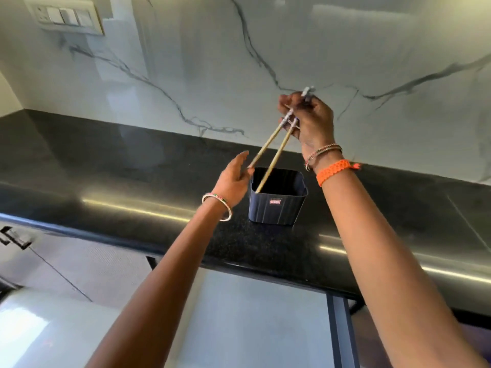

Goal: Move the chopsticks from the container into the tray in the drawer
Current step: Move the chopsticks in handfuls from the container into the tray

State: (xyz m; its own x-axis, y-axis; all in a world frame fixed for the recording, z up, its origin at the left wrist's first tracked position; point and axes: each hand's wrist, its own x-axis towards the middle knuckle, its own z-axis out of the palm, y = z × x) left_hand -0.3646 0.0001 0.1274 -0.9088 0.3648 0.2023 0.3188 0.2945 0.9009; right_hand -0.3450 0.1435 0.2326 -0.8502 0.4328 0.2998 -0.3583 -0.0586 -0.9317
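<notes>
A dark square container (276, 208) stands on the black counter (132, 187). My right hand (309, 120) is raised above it, shut on the patterned top ends of two pale chopsticks (276, 152). The chopsticks spread apart downward. One tip hangs over the container's mouth; the other reaches my left hand (233, 179), whose fingers pinch that tip just left of the container's rim. I cannot see into the container. No drawer tray is in view.
A white marble backsplash (239, 62) rises behind the counter, with a switch plate (66, 17) at top left. Below the counter's front edge are glossy cabinet fronts (252, 314) and a dark handle (16, 237) at left.
</notes>
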